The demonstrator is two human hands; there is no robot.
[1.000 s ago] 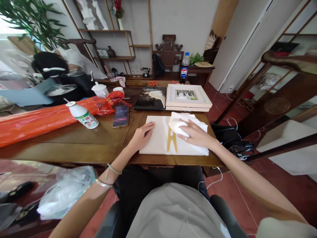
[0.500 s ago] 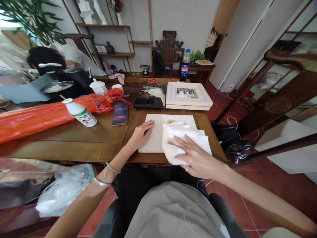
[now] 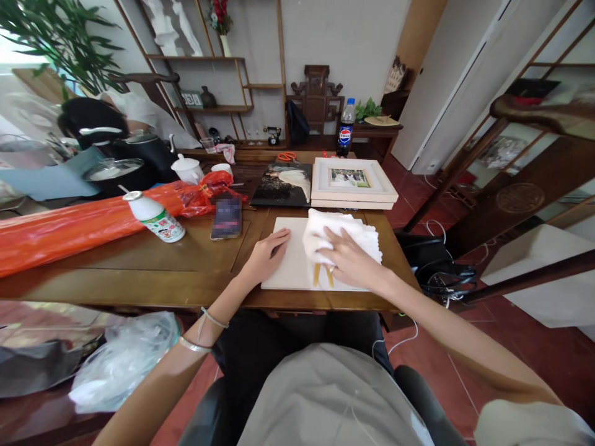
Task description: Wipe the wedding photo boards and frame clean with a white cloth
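A flat off-white board (image 3: 294,266) lies on the brown wooden table in front of me. My left hand (image 3: 267,255) rests flat over its left edge, fingers stretched out and holding nothing. On the right part of the board, my right hand (image 3: 348,257) presses down a fluffy white cloth (image 3: 356,228), its fingers sunk in the folds. Two yellowish strips (image 3: 317,275) show on the board just below the cloth. The cloth and right hand cover the rest of that side.
Behind the board lie a dark photo panel (image 3: 267,195), a white picture frame (image 3: 320,179) and orange-handled scissors (image 3: 287,157). A cola bottle (image 3: 344,133) stands beyond. Leftward are a phone (image 3: 226,220), a tilted white bottle (image 3: 160,220) and an orange plastic-wrapped bundle (image 3: 93,220).
My right hand has slid the cloth away from me and slightly left, uncovering the yellowish strips near the board's front edge. My left hand stays in place on the board.
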